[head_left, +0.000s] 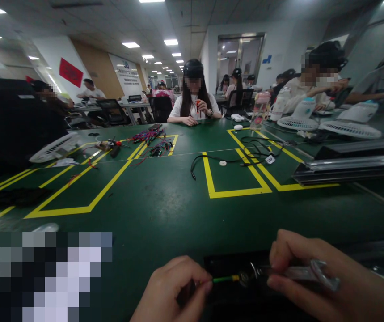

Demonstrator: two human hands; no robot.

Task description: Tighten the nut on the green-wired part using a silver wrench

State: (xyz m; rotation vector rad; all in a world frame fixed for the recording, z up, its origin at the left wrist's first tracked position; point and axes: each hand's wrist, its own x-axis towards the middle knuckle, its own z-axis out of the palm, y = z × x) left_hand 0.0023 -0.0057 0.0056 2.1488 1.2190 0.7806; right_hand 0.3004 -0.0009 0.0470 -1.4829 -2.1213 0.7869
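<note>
Head view: left hand pinches a thin green wire btwn thumb and forefinger, other fingers curled in. Right hand is wrapped round a metal plier-type tool, fingers closed over the handles, the tool's nose meeting the wire's end just right of the left fingertips. Wire and tool sit low at the near edge of the green table, over a dark tray or mat I can't make out.

To do this bit well, I'd say: keep the wire straight and taut, feed it square into the nose, squeeze evenly, don't twist. Left grip should stay close to the tool so the wire doesn't bend.

Further out: yellow tape boxes on the table, a black cable looping thru one, a heap of coloured wires left of centre. A person across the table holds sth small and red. Small fans and a bottle at right, more people beyond.
</note>
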